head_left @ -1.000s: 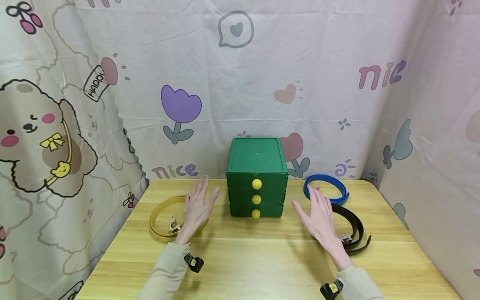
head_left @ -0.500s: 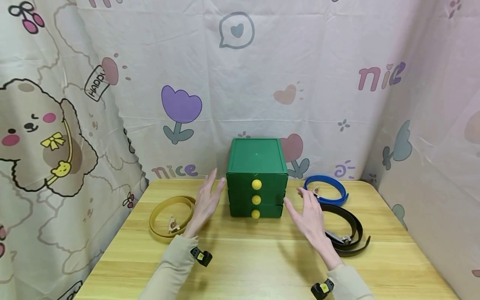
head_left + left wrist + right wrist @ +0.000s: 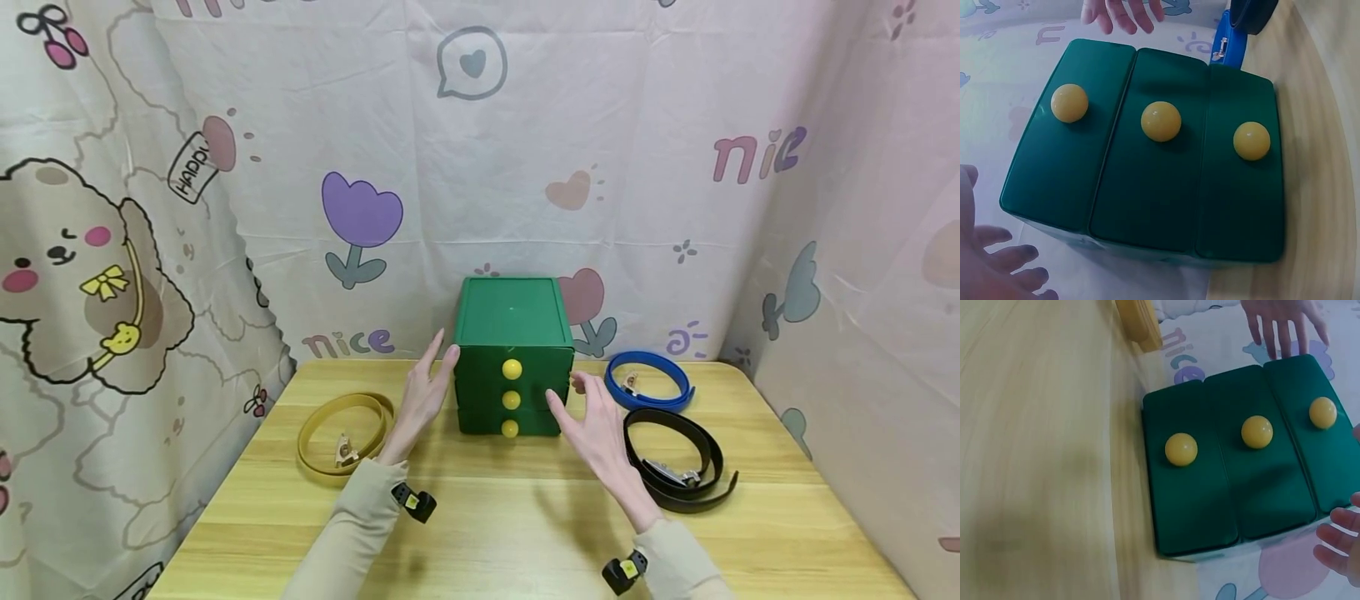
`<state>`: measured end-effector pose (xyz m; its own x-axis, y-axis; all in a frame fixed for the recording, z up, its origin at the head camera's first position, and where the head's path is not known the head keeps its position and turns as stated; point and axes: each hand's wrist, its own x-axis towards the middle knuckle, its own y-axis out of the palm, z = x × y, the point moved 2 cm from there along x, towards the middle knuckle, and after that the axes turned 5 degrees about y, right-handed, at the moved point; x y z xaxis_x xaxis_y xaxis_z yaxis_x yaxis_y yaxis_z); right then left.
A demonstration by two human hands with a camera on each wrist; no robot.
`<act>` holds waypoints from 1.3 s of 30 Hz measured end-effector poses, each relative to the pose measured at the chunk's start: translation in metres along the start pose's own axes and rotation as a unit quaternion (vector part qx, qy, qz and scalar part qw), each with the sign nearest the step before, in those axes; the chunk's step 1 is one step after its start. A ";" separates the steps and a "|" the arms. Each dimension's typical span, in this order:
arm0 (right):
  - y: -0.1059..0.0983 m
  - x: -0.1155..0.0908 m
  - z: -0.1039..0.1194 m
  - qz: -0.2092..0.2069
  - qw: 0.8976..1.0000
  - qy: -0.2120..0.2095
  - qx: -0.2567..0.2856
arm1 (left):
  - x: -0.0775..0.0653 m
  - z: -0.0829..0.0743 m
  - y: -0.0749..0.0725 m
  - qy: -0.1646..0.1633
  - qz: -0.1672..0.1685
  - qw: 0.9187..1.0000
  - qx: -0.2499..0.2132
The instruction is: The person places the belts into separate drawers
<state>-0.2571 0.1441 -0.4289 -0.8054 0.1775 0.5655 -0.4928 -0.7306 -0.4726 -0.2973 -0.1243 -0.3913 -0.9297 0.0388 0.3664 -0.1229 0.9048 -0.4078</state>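
**Left hand (image 3: 422, 398) and right hand (image 3: 598, 425) beside a green drawer box (image 3: 513, 312)**

The box stands at the far middle of a wooden table (image 3: 495, 533), its three drawers closed, each with a round yellow knob (image 3: 512, 369). The left hand is raised just beside the box's left side, fingers extended and holding nothing. The right hand is near the box's front right edge, thumb and fingers parted, also holding nothing. From the left wrist, a gap shows between the right fingertips and the box; whether the left fingers touch it, I cannot tell.

Only the head view shows the box's top and all three coiled belts: a yellow belt (image 3: 352, 400) on the left, a blue belt (image 3: 645, 357) far right, and a black belt (image 3: 714, 450) nearer on the right. The left wrist view catches the blue and black belts; the right wrist view, only part of the yellow one.
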 end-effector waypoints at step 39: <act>0.041 0.013 0.037 -0.005 0.993 -0.043 0.107 | 0.032 -0.013 0.004 -0.010 -0.089 0.993 -0.076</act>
<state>-0.2754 0.0919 -0.4162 -0.7652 0.1348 0.6295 -0.4119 -0.8540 -0.3178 -0.3230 -0.1144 -0.3705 -0.9049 -0.1334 0.4042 -0.2324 0.9505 -0.2064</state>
